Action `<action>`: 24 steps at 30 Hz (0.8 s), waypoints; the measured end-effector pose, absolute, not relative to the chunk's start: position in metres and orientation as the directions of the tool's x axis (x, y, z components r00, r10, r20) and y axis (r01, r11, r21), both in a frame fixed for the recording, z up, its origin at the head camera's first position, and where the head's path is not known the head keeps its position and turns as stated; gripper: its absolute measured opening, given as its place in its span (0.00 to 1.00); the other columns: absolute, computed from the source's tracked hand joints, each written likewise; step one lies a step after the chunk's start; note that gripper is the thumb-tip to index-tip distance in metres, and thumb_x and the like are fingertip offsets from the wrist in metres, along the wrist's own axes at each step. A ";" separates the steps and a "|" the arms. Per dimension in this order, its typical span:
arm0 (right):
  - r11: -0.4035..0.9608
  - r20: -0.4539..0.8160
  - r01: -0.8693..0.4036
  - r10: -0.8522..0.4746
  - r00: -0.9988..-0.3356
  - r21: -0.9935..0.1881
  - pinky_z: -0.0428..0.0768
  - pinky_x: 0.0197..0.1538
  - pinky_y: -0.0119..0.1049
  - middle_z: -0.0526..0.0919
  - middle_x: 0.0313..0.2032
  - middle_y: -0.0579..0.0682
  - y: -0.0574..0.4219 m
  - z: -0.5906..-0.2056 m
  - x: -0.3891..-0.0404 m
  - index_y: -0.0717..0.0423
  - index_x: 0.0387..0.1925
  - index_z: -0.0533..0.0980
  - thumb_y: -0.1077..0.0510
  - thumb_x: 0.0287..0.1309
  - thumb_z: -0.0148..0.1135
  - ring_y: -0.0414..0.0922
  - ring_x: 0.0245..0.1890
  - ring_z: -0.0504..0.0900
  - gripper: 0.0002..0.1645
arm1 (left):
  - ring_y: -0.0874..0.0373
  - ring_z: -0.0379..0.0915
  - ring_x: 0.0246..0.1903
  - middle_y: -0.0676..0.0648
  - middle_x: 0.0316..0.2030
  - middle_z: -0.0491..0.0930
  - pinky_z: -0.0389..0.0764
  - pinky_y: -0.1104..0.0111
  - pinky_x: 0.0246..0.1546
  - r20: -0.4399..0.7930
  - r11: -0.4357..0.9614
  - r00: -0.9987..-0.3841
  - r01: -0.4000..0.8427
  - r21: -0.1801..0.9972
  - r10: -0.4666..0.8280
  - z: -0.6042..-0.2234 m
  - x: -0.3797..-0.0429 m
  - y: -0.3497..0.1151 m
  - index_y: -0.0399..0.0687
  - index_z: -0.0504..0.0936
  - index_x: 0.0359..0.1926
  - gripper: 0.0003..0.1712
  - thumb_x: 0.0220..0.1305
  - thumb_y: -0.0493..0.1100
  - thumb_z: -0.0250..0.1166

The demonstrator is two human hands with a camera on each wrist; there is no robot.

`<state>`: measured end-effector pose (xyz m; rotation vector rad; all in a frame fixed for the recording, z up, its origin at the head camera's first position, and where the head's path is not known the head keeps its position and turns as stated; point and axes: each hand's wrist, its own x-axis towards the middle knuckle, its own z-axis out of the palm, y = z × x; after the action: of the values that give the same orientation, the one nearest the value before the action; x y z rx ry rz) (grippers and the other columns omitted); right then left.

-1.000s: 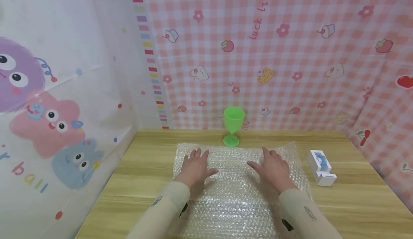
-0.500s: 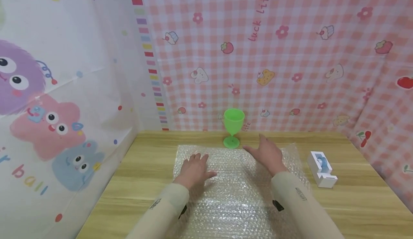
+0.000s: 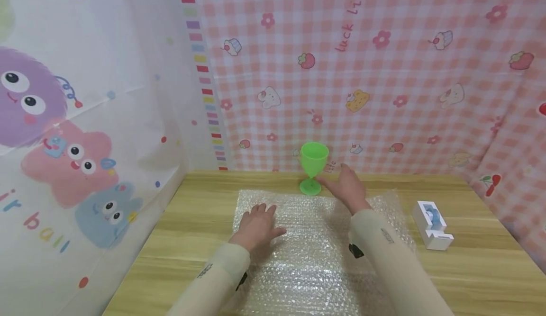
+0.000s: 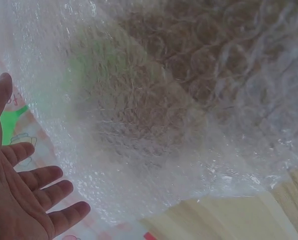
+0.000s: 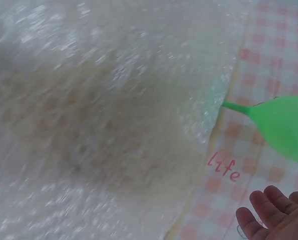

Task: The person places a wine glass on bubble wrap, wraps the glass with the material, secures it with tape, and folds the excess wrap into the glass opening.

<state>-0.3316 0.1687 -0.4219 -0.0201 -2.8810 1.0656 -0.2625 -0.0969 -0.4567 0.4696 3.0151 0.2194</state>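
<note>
A bright green goblet [image 3: 314,159] stands upright at the back of the table, just past the far edge of a sheet of clear bubble wrap [image 3: 307,245]. My right hand [image 3: 347,190] is just right of the goblet's stem, thumb pointing at it and fingers extended. In the right wrist view, fingers of that hand [image 5: 279,217] show below the goblet's bowl [image 5: 284,130], with a gap between them. Over the left part of the wrap is my left hand [image 3: 256,228], its fingers spread and holding nothing. The left wrist view shows its palm and separated fingers [image 4: 43,177].
A white tape dispenser [image 3: 432,226] with a blue roll sits to the right of the wrap. Behind the wooden table [image 3: 179,240] hangs a pink checked cloth [image 3: 273,69], close to the goblet. A white printed cloth [image 3: 128,98] borders the left side.
My right hand has left the wrap's right side and moved forward and left to the goblet's stem. The left hand has barely moved. Goblet and wrap have stayed in place.
</note>
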 end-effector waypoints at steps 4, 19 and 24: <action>0.706 0.065 -0.001 0.064 -0.996 -0.708 0.61 0.67 0.65 0.58 0.71 0.70 0.161 -0.419 -0.342 0.67 0.76 0.45 0.30 0.54 0.64 0.67 0.68 0.60 0.67 | 0.37 0.59 0.68 0.34 0.68 0.64 0.65 0.42 0.64 -0.055 0.943 -0.949 0.298 0.151 0.309 -0.457 -0.262 -0.099 0.44 0.65 0.72 0.46 0.64 0.68 0.60; 0.575 0.167 -0.086 0.090 -0.982 -0.814 0.67 0.66 0.58 0.66 0.66 0.65 0.139 -0.414 -0.370 0.64 0.71 0.57 0.39 0.54 0.72 0.61 0.64 0.68 0.56 | 0.37 0.60 0.67 0.34 0.68 0.65 0.67 0.44 0.64 -0.051 0.946 -0.949 0.303 0.118 0.311 -0.461 -0.261 -0.108 0.44 0.65 0.72 0.45 0.65 0.68 0.58; 0.571 0.169 -0.088 0.091 -0.981 -0.816 0.69 0.65 0.56 0.70 0.63 0.62 0.135 -0.411 -0.376 0.63 0.71 0.59 0.42 0.54 0.73 0.59 0.62 0.71 0.53 | 0.37 0.61 0.67 0.34 0.68 0.65 0.67 0.44 0.64 -0.048 0.943 -0.947 0.311 0.116 0.318 -0.460 -0.261 -0.110 0.44 0.65 0.71 0.44 0.66 0.68 0.58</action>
<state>-0.3762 0.1348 -0.4108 -0.0030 -2.6098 1.3711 -0.2605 -0.1097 -0.4602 0.4907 3.0320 0.1644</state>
